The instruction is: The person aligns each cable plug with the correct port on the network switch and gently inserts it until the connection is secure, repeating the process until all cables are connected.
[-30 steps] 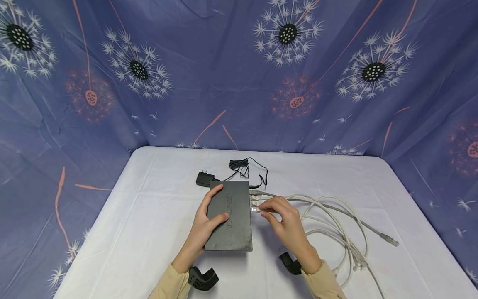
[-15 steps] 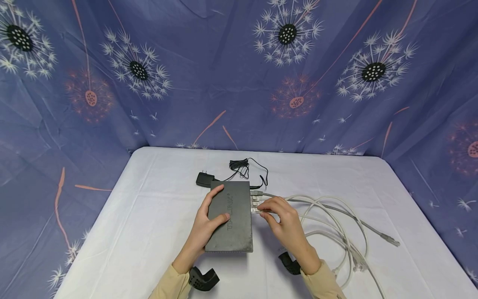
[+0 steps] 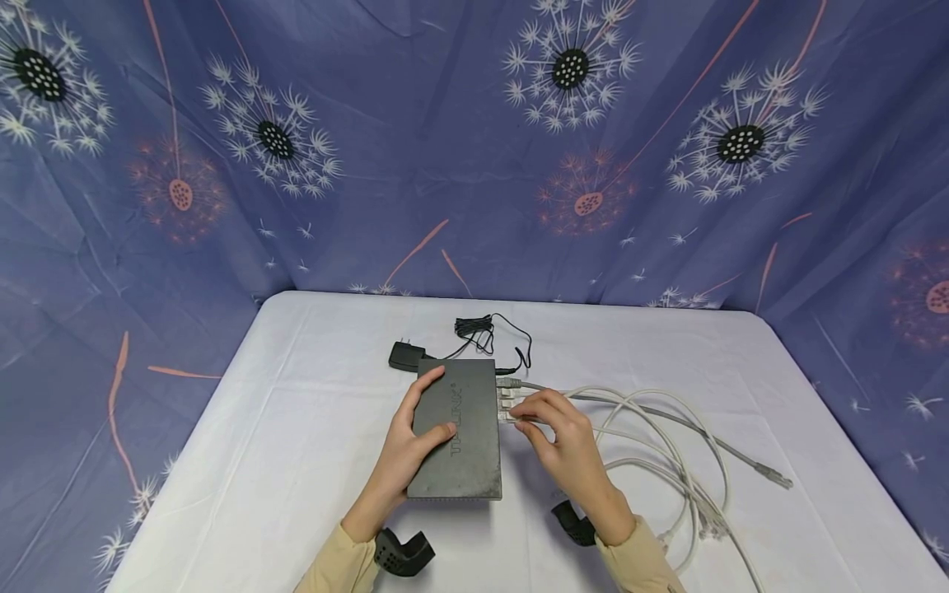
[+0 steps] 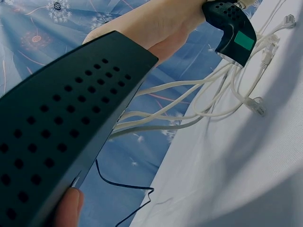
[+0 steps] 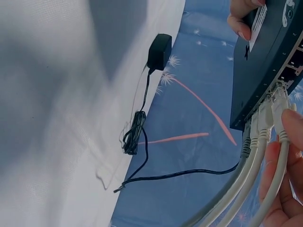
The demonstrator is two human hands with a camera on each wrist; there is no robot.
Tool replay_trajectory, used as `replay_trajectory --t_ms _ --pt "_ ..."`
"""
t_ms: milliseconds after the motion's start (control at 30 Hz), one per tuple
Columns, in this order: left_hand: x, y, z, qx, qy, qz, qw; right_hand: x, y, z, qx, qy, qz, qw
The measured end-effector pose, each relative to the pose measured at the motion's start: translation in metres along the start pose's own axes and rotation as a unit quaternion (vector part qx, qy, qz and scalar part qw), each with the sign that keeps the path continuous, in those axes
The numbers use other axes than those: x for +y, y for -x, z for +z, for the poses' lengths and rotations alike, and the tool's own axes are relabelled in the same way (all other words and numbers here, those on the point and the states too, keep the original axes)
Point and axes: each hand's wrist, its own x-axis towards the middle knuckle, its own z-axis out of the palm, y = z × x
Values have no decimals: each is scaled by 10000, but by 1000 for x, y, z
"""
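My left hand (image 3: 400, 453) grips a dark TP-LINK network switch (image 3: 470, 469), thumb over its top face, its port side facing right. With my right hand (image 3: 571, 445) I pinch the white plug (image 5: 281, 106) of an Ethernet cable right at a port of the switch. Beside it, two more white plugs and a grey plug (image 3: 507, 383) sit in a row in the ports. In the right wrist view, uncovered ports (image 5: 289, 74) show past the pinched plug. The left wrist view shows the switch's perforated side (image 4: 66, 113) and one left fingertip (image 4: 69, 208).
Behind the switch lie a black power adapter (image 3: 406, 356) and its bundled cord (image 3: 473, 327), which runs to the switch. Looped white cables (image 3: 670, 449) and a grey cable's loose plug (image 3: 773, 475) lie on the white-covered table (image 3: 311, 412) at right. A patterned curtain (image 3: 445, 165) hangs behind.
My right fingertips have shifted very slightly left, toward the switch, with the plug. The left hand and the switch are nearly still.
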Motion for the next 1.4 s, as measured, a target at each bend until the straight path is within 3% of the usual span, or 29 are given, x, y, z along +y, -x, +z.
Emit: replay_trajectory --t_ms 1000,1400 --pt "3 1 1 -181 -150 21 9997 -1 0 5 297 -20 -131 9995" --pt "5 1 3 -210 -475 58 9986 1 -1 10 425 109 -521 9977"
